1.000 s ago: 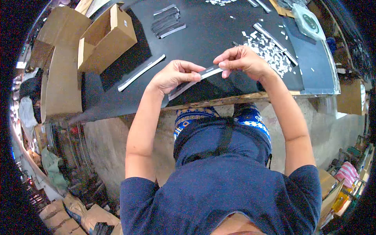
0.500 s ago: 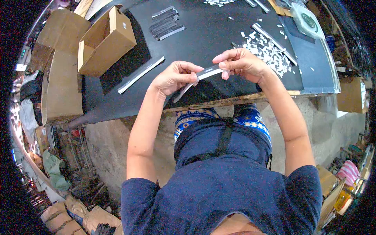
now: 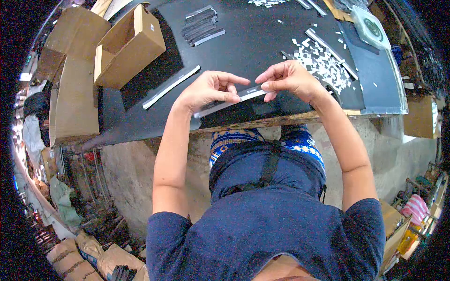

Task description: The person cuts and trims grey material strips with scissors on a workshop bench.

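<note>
A narrow black-and-white strip (image 3: 225, 106) with small lettering runs between my hands, above the table's front edge. My left hand (image 3: 211, 92) has its thumb against the strip's middle, the index finger lifted away. The strip's right end is pinched between thumb and fingers of my right hand (image 3: 291, 83). Just beyond my right hand lies a heap of small white pieces (image 3: 323, 63). Another strip (image 3: 172, 87) rests on the table to the left of my left hand.
On the black table (image 3: 243, 42) lie a stack of dark strips (image 3: 202, 28) at the back and long strips (image 3: 332, 53) across the white pieces. An open cardboard box (image 3: 133, 49) stands at the left. A plastic container (image 3: 371, 28) sits back right.
The strip, bent before, is now nearly straight, its left end further left and up. My left index finger has lifted off it. My right hand still pinches the right end.
</note>
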A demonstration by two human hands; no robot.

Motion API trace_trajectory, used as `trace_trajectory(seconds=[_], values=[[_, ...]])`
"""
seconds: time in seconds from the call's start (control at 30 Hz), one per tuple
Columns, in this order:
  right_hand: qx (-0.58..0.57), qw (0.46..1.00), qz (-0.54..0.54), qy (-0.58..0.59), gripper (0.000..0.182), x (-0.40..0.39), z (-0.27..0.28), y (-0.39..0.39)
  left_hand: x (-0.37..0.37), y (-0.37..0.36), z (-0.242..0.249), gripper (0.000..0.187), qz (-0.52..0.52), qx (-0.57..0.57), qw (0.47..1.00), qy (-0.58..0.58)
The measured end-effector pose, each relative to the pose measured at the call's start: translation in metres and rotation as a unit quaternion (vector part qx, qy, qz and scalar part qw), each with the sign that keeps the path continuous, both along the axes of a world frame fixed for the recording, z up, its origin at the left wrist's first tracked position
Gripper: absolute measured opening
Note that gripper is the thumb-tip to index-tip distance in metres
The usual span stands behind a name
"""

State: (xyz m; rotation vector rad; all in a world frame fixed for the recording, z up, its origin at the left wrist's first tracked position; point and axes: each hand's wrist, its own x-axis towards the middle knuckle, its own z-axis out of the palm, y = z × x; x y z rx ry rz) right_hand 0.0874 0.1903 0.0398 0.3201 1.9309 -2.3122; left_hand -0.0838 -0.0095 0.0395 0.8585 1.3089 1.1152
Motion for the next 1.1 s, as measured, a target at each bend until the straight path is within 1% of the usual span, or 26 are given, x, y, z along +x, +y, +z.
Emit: trace_trajectory(seconds=[0.03,0.1,0.13,0.17,0.23,0.27,0.33,0.37,0.43,0.47,0.5,0.57,0.6,0.63,0.67,0.7,0.73,0.77,0.8,0.87,0.9,0.97,1.0,1.03,1.1], values=[[0.010,1.000,0.010,0.002,0.022,-0.001,-0.001,-0.001,-0.001,0.002,-0.001,0.046,0.000,0.000,1.000,0.000],[0.015,1.000,0.005,-0.001,0.022,-0.003,-0.003,-0.001,0.001,0.007,-0.003,0.046,-0.001,-0.031,0.998,0.046],[0.020,1.000,0.001,-0.004,0.022,-0.003,-0.003,-0.002,0.006,0.010,-0.001,0.040,0.014,-0.045,0.999,0.024],[0.020,1.000,0.000,-0.003,0.022,-0.003,-0.002,-0.003,0.010,0.014,0.003,0.040,0.013,-0.045,0.999,0.024],[0.048,0.999,-0.002,-0.002,0.028,-0.003,0.004,-0.004,0.020,0.022,0.010,0.031,0.052,-0.074,0.995,0.048],[0.048,0.999,-0.005,-0.002,0.028,-0.003,0.004,-0.005,0.023,0.025,0.007,0.024,0.059,-0.061,0.995,0.052],[0.078,0.997,-0.009,0.018,0.034,-0.002,0.005,-0.003,0.024,0.030,0.000,0.024,0.052,-0.055,0.996,0.043],[0.080,0.997,-0.016,0.017,0.034,-0.001,0.003,-0.001,0.024,0.034,-0.002,0.023,0.049,-0.051,0.997,0.035],[0.048,0.998,-0.021,0.027,0.038,0.001,-0.001,0.003,0.025,0.037,-0.002,0.021,0.047,-0.059,0.996,0.037],[0.035,0.999,-0.032,0.025,0.033,0.004,0.000,0.003,0.026,0.039,-0.001,0.020,0.052,-0.069,0.996,0.039],[0.036,0.998,-0.038,0.023,0.033,0.007,-0.001,0.006,0.026,0.041,0.000,0.020,0.046,-0.068,0.996,0.038],[0.168,0.982,-0.085,0.033,0.036,0.015,0.003,0.012,0.027,0.044,0.001,0.018,0.053,-0.070,0.996,-0.001],[0.212,0.974,-0.084,0.014,0.039,0.026,0.012,0.018,0.025,0.045,-0.003,0.018,0.063,-0.076,0.995,-0.016],[0.341,0.935,-0.100,0.006,0.037,0.037,0.017,0.023,0.024,0.047,-0.004,0.018,0.064,-0.075,0.995,-0.017],[0.463,0.879,-0.114,-0.002,0.036,0.050,0.019,0.029,0.023,0.048,-0.004,0.019,0.071,-0.079,0.994,-0.024],[0.464,0.879,-0.114,-0.003,0.036,0.066,0.016,0.034,0.022,0.049,-0.005,0.020,0.078,-0.082,0.993,-0.030],[0.564,0.816,-0.131,-0.004,0.036,0.084,0.012,0.039,0.022,0.050,-0.006,0.020,0.083,-0.085,0.992,-0.033],[0.655,0.741,-0.146,-0.006,0.037,0.095,0.011,0.039,0.022,0.052,-0.008,0.020,0.080,-0.085,0.993,-0.035],[0.656,0.740,-0.146,-0.009,0.037,0.100,0.011,0.038,0.022,0.053,-0.009,0.020,0.081,-0.083,0.992,-0.045],[0.580,0.801,-0.092,-0.115,0.043,0.107,0.014,0.036,0.023,0.057,-0.010,0.020,0.080,-0.079,0.992,-0.056],[0.581,0.800,-0.093,-0.116,0.043,0.109,0.009,0.033,0.024,0.059,-0.010,0.020,0.079,-0.079,0.992,-0.057],[0.621,0.765,-0.167,-0.036,0.045,0.107,-0.002,0.027,0.025,0.063,-0.011,0.020,0.076,-0.077,0.992,-0.060],[0.616,0.767,-0.174,-0.043,0.048,0.107,-0.001,0.029,0.025,0.064,-0.011,0.020,0.074,-0.071,0.993,-0.065],[0.618,0.766,-0.174,-0.043,0.048,0.107,0.002,0.032,0.025,0.065,-0.011,0.021,0.071,-0.066,0.993,-0.070],[0.619,0.773,-0.120,-0.068,0.045,0.105,0.005,0.041,0.026,0.068,-0.007,0.021,0.075,-0.069,0.992,-0.069]])
